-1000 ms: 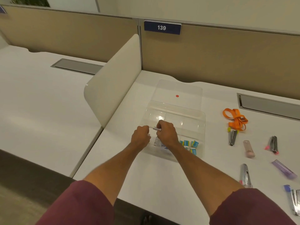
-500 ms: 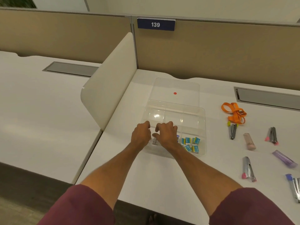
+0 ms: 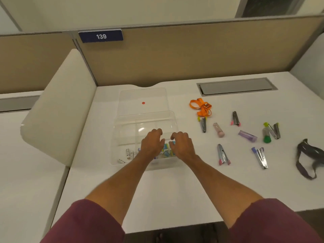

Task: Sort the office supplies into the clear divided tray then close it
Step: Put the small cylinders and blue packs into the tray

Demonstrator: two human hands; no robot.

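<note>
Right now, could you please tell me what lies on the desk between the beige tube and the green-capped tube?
In the head view, a translucent purple case lies between the beige tube and the green-capped tube.

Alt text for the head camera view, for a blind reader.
Left hand and right hand, fingers loosely curled, are over the near compartments of an open clear divided tray on a white desk. Small blue items lie inside; staplers, tubes and an orange lanyard lie to its right.

White desk w/ tan partition, cream divider, sign "139".
</note>
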